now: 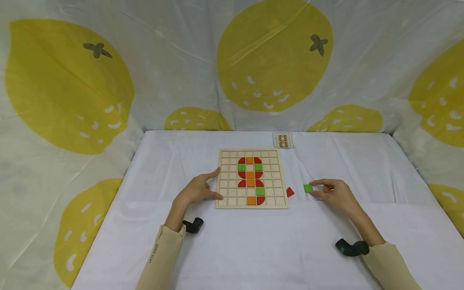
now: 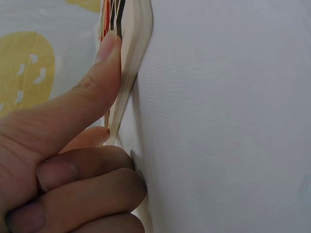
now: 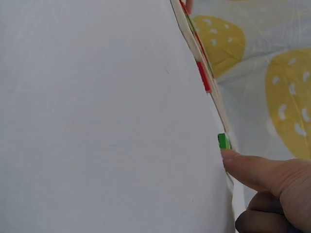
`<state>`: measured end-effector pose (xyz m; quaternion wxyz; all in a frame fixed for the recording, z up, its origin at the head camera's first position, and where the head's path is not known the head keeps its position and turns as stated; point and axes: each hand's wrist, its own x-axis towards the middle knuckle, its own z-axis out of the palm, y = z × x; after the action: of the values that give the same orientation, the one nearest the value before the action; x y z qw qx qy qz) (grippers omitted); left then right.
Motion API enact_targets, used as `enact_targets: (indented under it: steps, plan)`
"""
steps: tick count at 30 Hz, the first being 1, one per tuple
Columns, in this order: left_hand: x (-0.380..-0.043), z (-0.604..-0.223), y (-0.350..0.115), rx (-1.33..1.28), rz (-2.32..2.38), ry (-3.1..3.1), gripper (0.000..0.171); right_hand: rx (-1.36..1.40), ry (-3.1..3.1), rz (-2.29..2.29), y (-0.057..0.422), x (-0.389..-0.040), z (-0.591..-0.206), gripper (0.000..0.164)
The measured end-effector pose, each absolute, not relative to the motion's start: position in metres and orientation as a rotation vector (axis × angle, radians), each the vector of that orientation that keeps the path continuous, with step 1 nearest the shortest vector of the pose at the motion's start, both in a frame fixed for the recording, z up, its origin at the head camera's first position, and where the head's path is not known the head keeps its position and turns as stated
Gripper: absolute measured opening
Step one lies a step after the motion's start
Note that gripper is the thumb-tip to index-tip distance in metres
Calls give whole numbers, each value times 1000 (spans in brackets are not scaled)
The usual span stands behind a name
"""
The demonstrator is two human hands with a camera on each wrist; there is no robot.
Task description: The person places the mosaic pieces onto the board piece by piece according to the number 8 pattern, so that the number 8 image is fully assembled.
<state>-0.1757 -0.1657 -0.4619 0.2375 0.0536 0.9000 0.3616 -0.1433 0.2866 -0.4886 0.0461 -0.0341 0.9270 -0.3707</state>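
Note:
A wooden grid board (image 1: 232, 204) lies on the white cloth, with red quarter-round, orange square and green square tiles set in its middle columns. At its left edge is my left hand (image 1: 195, 189); the index fingertip touches the side higher up and the thumb (image 2: 99, 73) presses on the rim near the front corner, the other fingers folded. To the right of the board, my right hand (image 1: 335, 194) pinches a green square tile (image 1: 308, 188) between thumb and index finger, close over the cloth. One loose red quarter-round tile (image 1: 290, 192) lies just off the board's right edge.
Behind the board lies a small pattern card (image 1: 283, 140) showing a similar coloured figure on a grid. White cloth (image 1: 253, 249) covers the table, and a lemon-print sheet (image 1: 181, 60) hangs at the back and sides. Dark wrist devices (image 1: 193, 226) sit on both forearms.

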Motion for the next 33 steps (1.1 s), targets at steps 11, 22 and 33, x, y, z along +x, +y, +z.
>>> enact_targets:
  steps: [11,22,33]
  plan:
    - [-176,-462,-167,143,990,2469,105,-192,2820,-1249,276,-150,-485,29]
    - [-175,-461,-166,138,999,2459,106,-362,2718,-1316,198,-151,-476,28]
    - [-175,-460,-167,151,989,2470,105,-451,2615,-1325,139,-155,-481,24]
